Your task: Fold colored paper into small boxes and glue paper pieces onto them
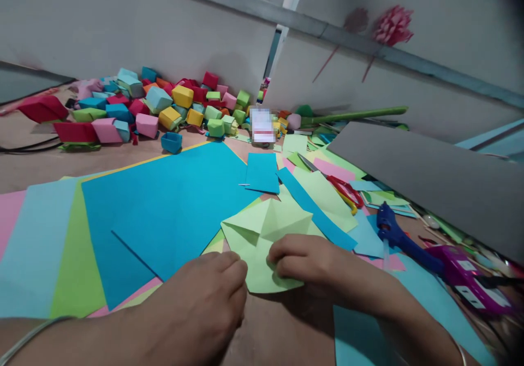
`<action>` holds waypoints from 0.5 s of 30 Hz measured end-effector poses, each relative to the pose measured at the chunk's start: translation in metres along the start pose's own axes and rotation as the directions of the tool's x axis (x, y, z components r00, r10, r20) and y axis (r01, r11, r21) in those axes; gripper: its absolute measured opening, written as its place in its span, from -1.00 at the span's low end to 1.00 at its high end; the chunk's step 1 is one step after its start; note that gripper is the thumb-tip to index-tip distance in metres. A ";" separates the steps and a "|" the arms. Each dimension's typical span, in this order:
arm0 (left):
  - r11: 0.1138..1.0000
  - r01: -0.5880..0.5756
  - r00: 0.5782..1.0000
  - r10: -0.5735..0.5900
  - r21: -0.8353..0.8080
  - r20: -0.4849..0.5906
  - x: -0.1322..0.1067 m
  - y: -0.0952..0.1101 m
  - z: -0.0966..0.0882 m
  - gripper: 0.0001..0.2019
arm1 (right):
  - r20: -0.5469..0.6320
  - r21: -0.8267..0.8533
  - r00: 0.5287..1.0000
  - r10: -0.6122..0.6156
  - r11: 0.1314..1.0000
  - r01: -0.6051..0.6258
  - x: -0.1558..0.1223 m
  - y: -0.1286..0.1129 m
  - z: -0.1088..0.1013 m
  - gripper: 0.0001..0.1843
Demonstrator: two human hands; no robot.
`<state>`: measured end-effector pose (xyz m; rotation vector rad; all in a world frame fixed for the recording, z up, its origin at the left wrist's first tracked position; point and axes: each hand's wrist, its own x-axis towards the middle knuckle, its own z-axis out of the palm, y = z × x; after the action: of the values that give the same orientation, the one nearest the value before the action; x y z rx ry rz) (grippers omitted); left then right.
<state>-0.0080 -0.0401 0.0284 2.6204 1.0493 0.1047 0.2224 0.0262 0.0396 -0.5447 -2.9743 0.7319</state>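
Observation:
A pale green sheet of paper (pixel 262 218) with crossing creases is held a little above the table. My left hand (pixel 216 292) is closed on its left edge, the fingers curled and the thumb hidden. My right hand (pixel 298 259) pinches the sheet near its lower right, fingertips pressed on its surface. Behind the pale green sheet lies a large blue sheet (pixel 164 202), resting on sheets of other colours. A small blue rectangle of paper (pixel 262 172) and a blue strip (pixel 315 207) lie just beyond the held sheet.
Many folded paper boxes (pixel 159 98) are heaped at the back left. Scissors with red handles (pixel 344 188) lie right of centre. A blue and purple glue gun (pixel 462 278) sits at the right, near a grey board (pixel 434 175). A pink paper flower (pixel 393 24) stands behind.

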 end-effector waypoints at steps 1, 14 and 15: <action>1.000 0.000 1.000 -0.001 0.007 0.027 -0.001 0.002 -0.001 -0.83 | 0.001 0.057 1.000 0.017 0.998 -0.017 -0.001 0.002 -0.002 -0.73; 0.997 -0.057 0.997 0.053 0.058 0.059 0.001 -0.001 -0.001 -0.80 | -0.107 0.060 0.958 0.265 0.964 -0.260 0.004 0.018 0.001 -0.80; 0.996 -0.054 0.996 0.048 0.070 0.076 0.001 0.000 -0.001 -0.79 | -0.117 0.002 0.942 0.314 0.949 -0.316 0.007 0.017 0.004 -0.79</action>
<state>-0.0079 -0.0393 0.0293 2.6939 0.9792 -0.0188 0.2208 0.0407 0.0278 -1.0444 -2.8192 0.6653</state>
